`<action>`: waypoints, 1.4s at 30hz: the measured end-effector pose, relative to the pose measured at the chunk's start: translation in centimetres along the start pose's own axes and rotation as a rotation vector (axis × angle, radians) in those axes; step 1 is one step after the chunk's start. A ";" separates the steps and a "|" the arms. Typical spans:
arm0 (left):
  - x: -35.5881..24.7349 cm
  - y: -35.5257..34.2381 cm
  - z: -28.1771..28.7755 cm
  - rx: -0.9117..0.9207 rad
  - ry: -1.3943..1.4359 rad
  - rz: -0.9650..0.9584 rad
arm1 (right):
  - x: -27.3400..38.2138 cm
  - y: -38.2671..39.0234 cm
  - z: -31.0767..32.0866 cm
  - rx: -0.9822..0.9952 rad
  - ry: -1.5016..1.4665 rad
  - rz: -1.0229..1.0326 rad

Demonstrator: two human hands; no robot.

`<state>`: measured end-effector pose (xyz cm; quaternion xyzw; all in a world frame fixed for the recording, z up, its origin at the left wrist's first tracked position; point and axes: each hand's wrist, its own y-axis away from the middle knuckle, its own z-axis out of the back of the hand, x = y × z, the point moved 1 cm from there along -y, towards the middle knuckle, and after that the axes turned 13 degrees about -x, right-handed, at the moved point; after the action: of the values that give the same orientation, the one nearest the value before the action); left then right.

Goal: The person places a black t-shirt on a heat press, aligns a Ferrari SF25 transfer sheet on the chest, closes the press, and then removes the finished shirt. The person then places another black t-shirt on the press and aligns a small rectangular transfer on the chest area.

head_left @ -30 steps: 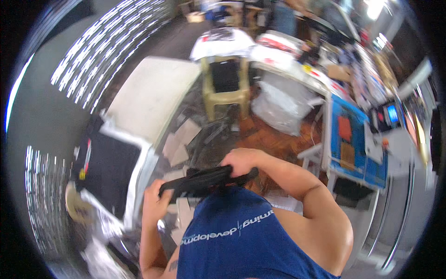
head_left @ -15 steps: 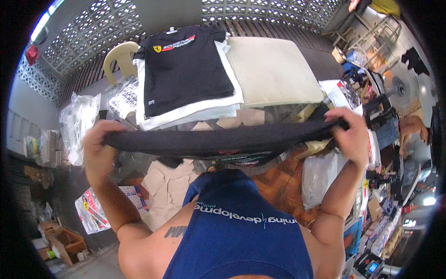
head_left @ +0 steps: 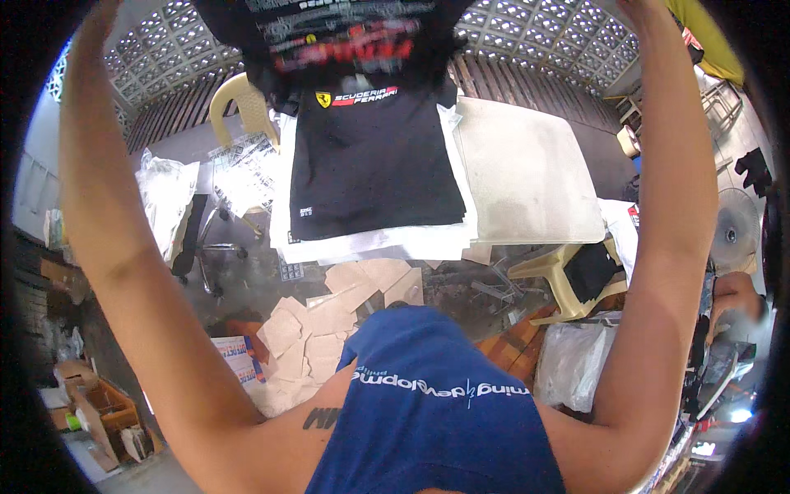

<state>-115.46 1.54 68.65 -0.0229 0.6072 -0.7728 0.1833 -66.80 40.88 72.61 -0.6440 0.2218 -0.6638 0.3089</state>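
My raised arms reach the top edge, where my left hand [head_left: 97, 16] and my right hand [head_left: 632, 8] are mostly cut off, fingers out of sight. Between them a black T-shirt [head_left: 337, 45] with blurred red and grey print hangs at top centre, partly out of frame. It overlaps a second black T-shirt [head_left: 370, 173] with a small yellow and red emblem, lying flat on a stack of white pieces [head_left: 362, 249]. A pale cream padded board [head_left: 527, 165] lies just right of that stack.
Plastic chairs [head_left: 222, 107] stand behind the stack and at right [head_left: 559, 296]. Plastic bags [head_left: 160, 198] are at left, brown paper pieces [head_left: 304, 329] lie below, a wooden box [head_left: 107, 420] is lower left. A fan [head_left: 731, 230] and another person [head_left: 732, 300] are at far right.
My view has swung round to face the stack. Both arms, low with the dark garment stretched between my hands half a second ago, are now lifted high, and that garment has risen to the top.
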 end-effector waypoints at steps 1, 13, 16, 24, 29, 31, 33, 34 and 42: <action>0.2 -0.6 0.5 -0.003 0.062 0.020 | 0.1 -0.4 -0.3 0.000 -0.114 -0.076; -1.6 30.0 -4.3 0.223 0.306 0.142 | -23.3 25.3 -4.7 0.023 0.351 0.123; -4.1 39.3 -1.9 0.904 0.305 0.547 | -26.4 33.8 -1.4 0.313 0.357 0.176; -14.5 47.6 -4.5 1.350 0.288 0.473 | -31.5 65.4 22.2 0.604 0.926 -0.877; -32.4 49.4 -12.9 1.397 0.505 -0.498 | -23.7 90.8 38.0 0.682 0.978 -1.288; -39.5 49.6 -12.8 1.563 0.643 -0.702 | -17.8 98.3 39.2 0.559 0.872 -1.408; -45.2 49.9 -12.0 1.628 0.748 -0.704 | -12.7 103.2 36.6 0.345 0.868 -1.805; -48.1 50.7 -11.5 1.613 0.793 -0.672 | -10.4 104.6 34.6 -0.006 0.884 -2.029; -58.2 68.1 -13.8 1.999 0.895 -0.679 | -8.9 91.3 31.7 -0.797 1.079 -1.292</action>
<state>-47.40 19.13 11.43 0.2474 -0.3049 -0.8582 -0.3308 -24.14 -14.57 5.32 -0.3053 0.1454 -0.7915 -0.5091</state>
